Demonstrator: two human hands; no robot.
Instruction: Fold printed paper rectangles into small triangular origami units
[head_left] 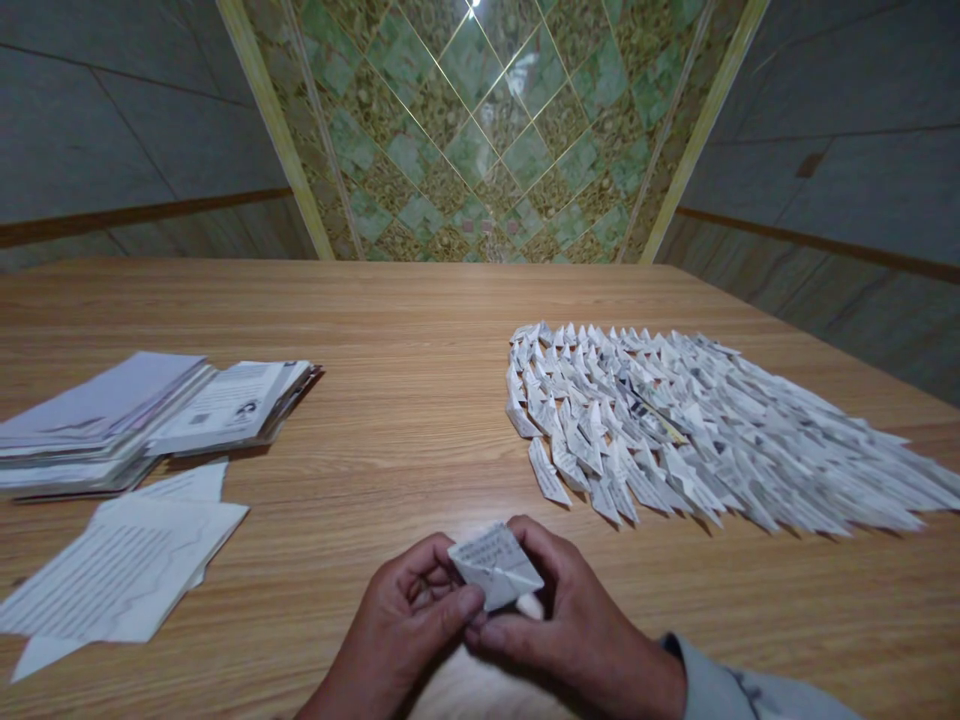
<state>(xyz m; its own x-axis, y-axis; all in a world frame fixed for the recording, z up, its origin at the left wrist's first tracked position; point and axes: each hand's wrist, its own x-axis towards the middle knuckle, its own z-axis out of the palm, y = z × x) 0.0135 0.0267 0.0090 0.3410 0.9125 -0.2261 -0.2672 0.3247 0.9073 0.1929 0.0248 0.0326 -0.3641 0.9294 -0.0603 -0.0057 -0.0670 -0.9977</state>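
Between my two hands is a small folded piece of printed paper (495, 566), roughly diamond-shaped with creases across its middle. My left hand (420, 610) grips its left side, with the thumb on the lower front edge. On the other side my right hand (570, 620) pinches it, its fingers behind the paper and its thumb below. Both hands are low over the front of the table. Some of the fingertips are hidden behind the paper.
Many folded paper boats (675, 430) stand in rows on the wooden table (405, 380) at the right. To the left lie a stack of papers (97, 410), a printed booklet pile (232, 405) and loose printed sheets (135, 570). A tiled wall (480, 150) rises behind.
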